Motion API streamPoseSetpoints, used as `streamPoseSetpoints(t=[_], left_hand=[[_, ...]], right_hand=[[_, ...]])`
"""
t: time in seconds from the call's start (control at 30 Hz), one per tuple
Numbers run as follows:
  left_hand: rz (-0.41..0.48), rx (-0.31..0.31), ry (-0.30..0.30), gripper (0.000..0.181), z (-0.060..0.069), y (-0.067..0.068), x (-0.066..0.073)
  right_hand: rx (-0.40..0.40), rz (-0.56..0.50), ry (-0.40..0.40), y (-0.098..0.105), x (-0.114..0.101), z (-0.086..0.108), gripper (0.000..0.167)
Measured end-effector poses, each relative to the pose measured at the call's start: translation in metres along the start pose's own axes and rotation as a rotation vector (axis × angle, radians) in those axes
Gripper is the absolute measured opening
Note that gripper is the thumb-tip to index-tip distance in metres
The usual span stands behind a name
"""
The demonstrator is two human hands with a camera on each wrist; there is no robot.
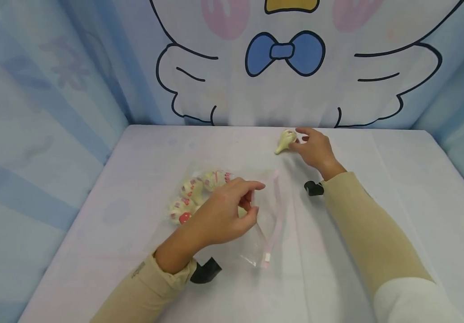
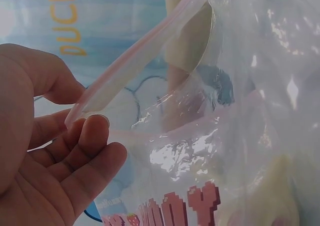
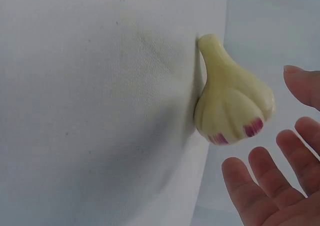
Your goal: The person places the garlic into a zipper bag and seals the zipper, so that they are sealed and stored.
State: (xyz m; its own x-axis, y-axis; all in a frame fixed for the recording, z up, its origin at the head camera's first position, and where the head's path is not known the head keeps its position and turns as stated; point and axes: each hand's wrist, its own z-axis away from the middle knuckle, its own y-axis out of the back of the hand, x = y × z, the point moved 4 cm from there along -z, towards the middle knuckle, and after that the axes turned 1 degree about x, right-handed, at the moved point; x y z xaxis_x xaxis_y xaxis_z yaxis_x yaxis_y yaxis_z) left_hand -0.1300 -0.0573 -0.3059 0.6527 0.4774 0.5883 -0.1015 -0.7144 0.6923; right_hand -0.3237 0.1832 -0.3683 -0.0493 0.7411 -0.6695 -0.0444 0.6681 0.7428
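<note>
A clear zip bag (image 1: pixel 270 202) with a pink zip edge lies near the table's middle, with several cream garlic bulbs (image 1: pixel 193 188) inside. My left hand (image 1: pixel 232 211) is over the bag; in the left wrist view, its thumb and forefinger pinch the pink zip edge (image 2: pixel 132 50), and the mouth gapes. One more garlic bulb (image 3: pixel 232 95), cream with purple-pink streaks, rests near the far edge. Beside this bulb is my right hand (image 1: pixel 315 150), fingers spread; the right wrist view shows a gap between them and the bulb.
A white-clothed table (image 1: pixel 135 170) fills the space below my arms. Behind its far edge hangs a printed curtain with a blue bow (image 1: pixel 282 51); another curtain (image 1: pixel 34 134) hangs at the left. Dark wrist pieces (image 1: pixel 205 271) sit on both sleeves.
</note>
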Motion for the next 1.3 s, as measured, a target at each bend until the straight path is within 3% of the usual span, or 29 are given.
streamPoseSetpoints(t=[0.3, 0.47, 0.63, 0.97, 1.3], left_hand=[[0.006, -0.001, 0.001, 0.037, -0.001, 0.0, -0.001], [0.013, -0.002, -0.003, 0.037, -0.001, -0.001, -0.001], [0.013, 0.002, -0.009, 0.037, -0.002, 0.0, -0.001], [-0.009, -0.004, 0.003, 0.037, -0.002, 0.0, -0.001], [-0.01, 0.009, 0.011, 0.038, -0.002, 0.002, 0.001]], right_hand=[[-0.054, 0.033, 0.065, -0.012, -0.002, -0.023, 0.064], [-0.082, 0.094, 0.077, -0.014, 0.0, -0.026, 0.062], [-0.058, 0.119, 0.066, -0.012, 0.003, -0.025, 0.059], [-0.051, 0.127, 0.09, -0.001, 0.003, -0.009, 0.056], [-0.063, 0.056, 0.119, 0.01, -0.004, 0.025, 0.055]])
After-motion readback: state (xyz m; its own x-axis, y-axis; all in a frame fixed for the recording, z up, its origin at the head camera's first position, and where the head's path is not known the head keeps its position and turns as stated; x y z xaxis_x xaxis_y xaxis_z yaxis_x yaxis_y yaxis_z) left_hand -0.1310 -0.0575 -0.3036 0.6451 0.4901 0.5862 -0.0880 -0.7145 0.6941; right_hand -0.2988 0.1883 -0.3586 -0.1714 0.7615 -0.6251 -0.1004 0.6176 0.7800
